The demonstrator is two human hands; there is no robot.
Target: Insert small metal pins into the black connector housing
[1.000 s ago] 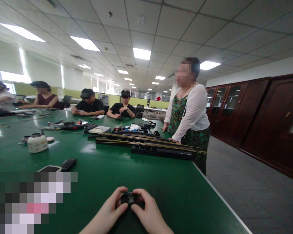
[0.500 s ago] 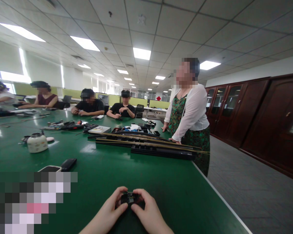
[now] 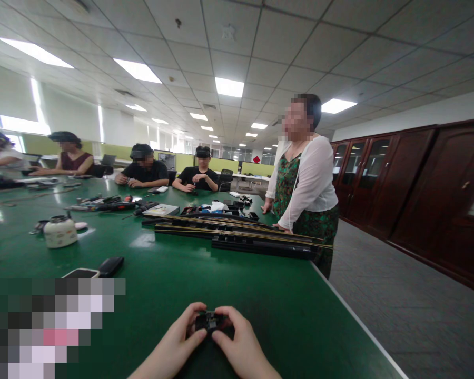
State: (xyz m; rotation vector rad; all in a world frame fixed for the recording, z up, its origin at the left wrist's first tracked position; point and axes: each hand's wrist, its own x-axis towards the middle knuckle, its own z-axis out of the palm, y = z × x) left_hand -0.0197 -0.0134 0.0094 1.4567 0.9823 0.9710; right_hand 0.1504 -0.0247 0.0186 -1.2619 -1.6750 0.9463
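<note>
A small black device with an exposed circuit board (image 3: 211, 321) is held between my two hands, low over the green table (image 3: 158, 295). My left hand (image 3: 184, 334) grips its left side, with the thumb at the near edge and the fingers round the far side. On the opposite side, my right hand (image 3: 237, 337) holds it the same way. The fingers cover both ends of the device, so its full shape and exact kind cannot be made out.
Long black rails (image 3: 237, 237) with thin brass-coloured rods lie across the table ahead. A cream jar (image 3: 60, 232) and a black pouch-like item (image 3: 111, 266) are at the left. Beyond are tools (image 3: 114, 203) and loose black parts. A person (image 3: 306, 184) stands at the right edge; others sit opposite.
My hands and the device stay almost still. The standing person at the right has shifted very slightly.
</note>
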